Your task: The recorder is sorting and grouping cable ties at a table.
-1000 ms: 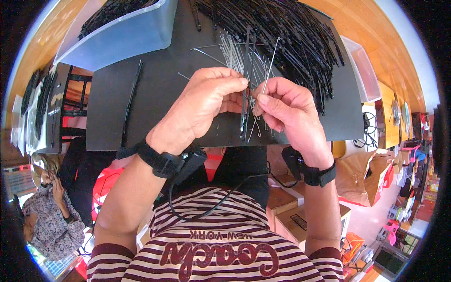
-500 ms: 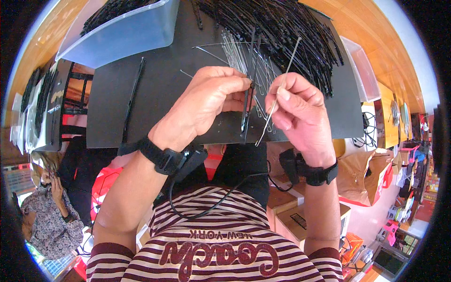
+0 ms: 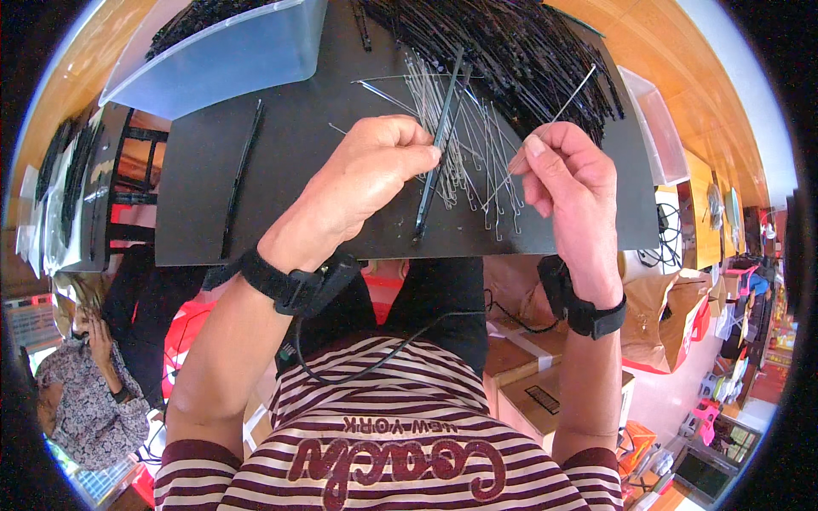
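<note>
My left hand [image 3: 358,179] pinches a long thin black strip [image 3: 447,104] between thumb and fingers. It stands tilted over the dark table [image 3: 315,119], its lower end near the front edge. My right hand [image 3: 575,183], closed at the fingertips, holds a thin metal wire [image 3: 578,94] that slants up to the right, apart from the strip. Between and beyond my hands lie several loose hooked wires [image 3: 490,162]. A large heap of black strips [image 3: 511,51] covers the far right of the table. One more black strip [image 3: 244,175] lies alone at the left.
A clear plastic bin [image 3: 230,72] full of black strips stands at the far left; another clear bin [image 3: 656,128] is beyond the right edge. A person in a patterned top [image 3: 89,400] sits at the left. A brown paper bag [image 3: 660,315] and cardboard boxes [image 3: 532,392] stand at the right.
My right hand has moved right, away from the left hand, and its wire now leans further right. My left hand has shifted slightly left, tilting the black strip more. More loose wires show between the hands.
</note>
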A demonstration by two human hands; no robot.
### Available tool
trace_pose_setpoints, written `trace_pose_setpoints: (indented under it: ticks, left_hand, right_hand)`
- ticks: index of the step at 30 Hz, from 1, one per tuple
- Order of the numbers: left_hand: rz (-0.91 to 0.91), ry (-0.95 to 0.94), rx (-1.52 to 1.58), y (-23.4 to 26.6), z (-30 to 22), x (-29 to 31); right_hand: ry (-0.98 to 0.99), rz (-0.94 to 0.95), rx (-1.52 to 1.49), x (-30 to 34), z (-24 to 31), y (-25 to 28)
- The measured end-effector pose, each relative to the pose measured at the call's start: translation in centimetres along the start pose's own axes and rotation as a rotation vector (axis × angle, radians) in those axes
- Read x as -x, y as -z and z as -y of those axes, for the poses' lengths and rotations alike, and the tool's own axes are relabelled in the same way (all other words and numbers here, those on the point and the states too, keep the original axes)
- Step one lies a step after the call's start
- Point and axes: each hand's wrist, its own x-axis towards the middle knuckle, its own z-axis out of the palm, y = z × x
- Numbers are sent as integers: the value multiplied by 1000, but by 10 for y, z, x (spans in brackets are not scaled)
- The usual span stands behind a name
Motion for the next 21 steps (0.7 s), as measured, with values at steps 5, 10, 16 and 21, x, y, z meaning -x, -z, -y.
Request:
trace_pose_setpoints:
  ticks: [5,10,16,21]
  left_hand:
    - [40,-74,-287,1,-11,4]
    - [104,61,22,-8,-33,27]
    - [115,94,101,-4,-33,45]
    - [92,117,96,4,-33,55]
  right_hand:
    - [1,52,22,2,2,-7]
    - [-135,31,-197,9,-3,-15]
    - [-212,150,-499,13,-6,-28]
    - [-264,222,-504,15,-3,-32]
